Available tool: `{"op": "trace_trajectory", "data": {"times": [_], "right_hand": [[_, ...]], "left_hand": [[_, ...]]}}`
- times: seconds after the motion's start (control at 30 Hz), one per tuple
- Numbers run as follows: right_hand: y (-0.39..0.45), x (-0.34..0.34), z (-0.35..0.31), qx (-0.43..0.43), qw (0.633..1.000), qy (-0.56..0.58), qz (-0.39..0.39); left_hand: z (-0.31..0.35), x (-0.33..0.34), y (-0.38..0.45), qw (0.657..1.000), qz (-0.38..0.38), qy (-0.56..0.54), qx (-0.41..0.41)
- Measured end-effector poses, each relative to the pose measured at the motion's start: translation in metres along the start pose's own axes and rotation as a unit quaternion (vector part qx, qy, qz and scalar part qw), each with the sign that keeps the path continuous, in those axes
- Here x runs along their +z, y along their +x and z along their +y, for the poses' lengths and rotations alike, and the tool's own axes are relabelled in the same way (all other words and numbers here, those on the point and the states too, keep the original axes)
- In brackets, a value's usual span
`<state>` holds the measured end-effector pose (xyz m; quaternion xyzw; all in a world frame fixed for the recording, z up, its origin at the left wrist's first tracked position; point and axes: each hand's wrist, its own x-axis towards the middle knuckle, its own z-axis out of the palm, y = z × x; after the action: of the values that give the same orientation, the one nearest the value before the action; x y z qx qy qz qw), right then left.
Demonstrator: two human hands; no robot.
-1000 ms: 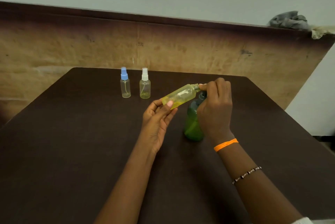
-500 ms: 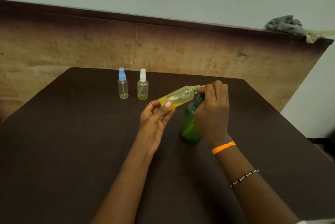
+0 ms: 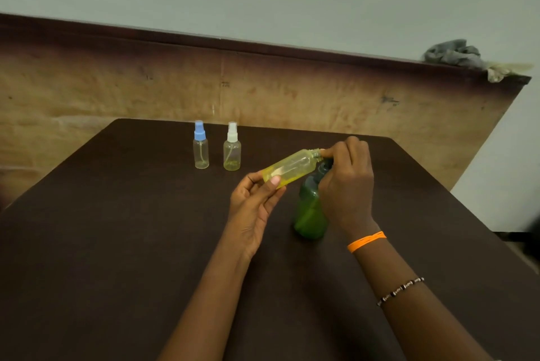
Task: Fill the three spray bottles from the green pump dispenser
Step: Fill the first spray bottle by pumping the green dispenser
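Filling third spray bottle at green pump dispenser — step in hand.
My left hand pinches its base, neck tilted to the pump; right hand curls over the pump head. Blue-capped bottle and white-capped bottle stand far on the bench. Next — I judge — steady presses, neck kept under the nozzle.

the left hand is pinching with curled fingers, palm turned up; the right hand is curling downward, far right of it, both forearms reaching forward.
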<state>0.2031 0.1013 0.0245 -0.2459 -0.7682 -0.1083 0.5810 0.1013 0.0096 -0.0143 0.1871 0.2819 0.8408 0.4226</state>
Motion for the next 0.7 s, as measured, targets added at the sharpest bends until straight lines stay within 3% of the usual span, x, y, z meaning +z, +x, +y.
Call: {"op": "trace_trajectory", "data": {"times": [0.13,0.33,0.6,0.7], "right_hand": [[0.014,-0.01,-0.004,-0.017,0.999,0.021,-0.029],[-0.007,0.004,-0.001,0.014,1.0,0.0,0.009],[0.011,-0.009,-0.006,-0.023,0.999,0.005,-0.039],[0.0,-0.007,-0.006,0.002,1.0,0.008,-0.019]], "left_hand": [[0.001,0.003,-0.001,1.0,-0.009,-0.002,0.003],[0.0,0.0,0.002,1.0,0.0,0.0,0.003],[0.001,0.004,-0.001,1.0,-0.002,-0.01,0.003],[0.0,0.003,0.001,1.0,-0.003,-0.006,0.004]]}}
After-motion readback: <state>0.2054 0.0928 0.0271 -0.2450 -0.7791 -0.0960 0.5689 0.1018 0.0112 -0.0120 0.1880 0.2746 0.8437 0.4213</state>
